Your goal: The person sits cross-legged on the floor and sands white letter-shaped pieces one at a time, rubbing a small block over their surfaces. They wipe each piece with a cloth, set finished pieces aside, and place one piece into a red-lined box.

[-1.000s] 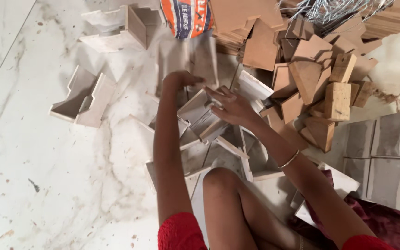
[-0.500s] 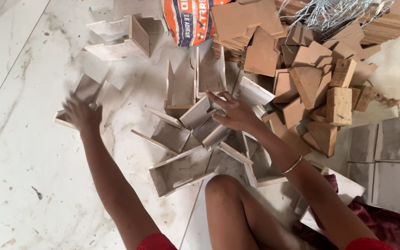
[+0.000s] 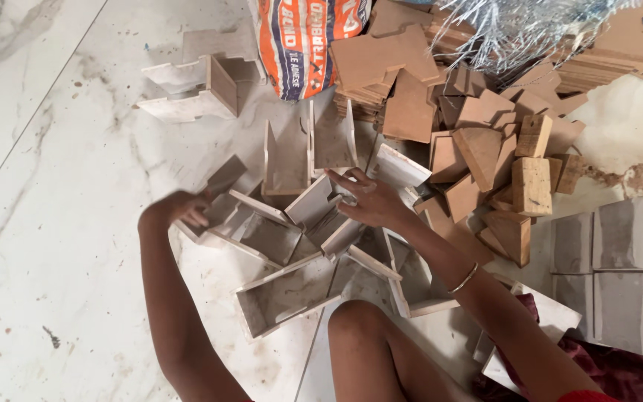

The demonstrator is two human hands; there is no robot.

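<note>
My left hand (image 3: 180,208) is blurred with motion and grips a small open wooden tray piece (image 3: 213,195) at the left of a heap of white-edged wooden trays (image 3: 284,294). My right hand (image 3: 370,199) rests with fingers spread on one white-faced tray piece (image 3: 314,201) in the middle of the heap, a thin bangle on its wrist. Two more upright tray pieces (image 3: 314,145) stand just beyond the hands. My bare knee (image 3: 359,327) sits below the heap.
A pile of brown wooden offcuts and blocks (image 3: 500,164) lies to the right. An orange and white sack (image 3: 303,41) stands at the top, with assembled trays (image 3: 195,85) to its left. White blocks (image 3: 619,246) are stacked at far right. Marble floor (image 3: 46,223) spreads left.
My left hand reached out to the far left, then came back toward the heap holding a tray piece. My right hand stayed on the pieces in the middle.
</note>
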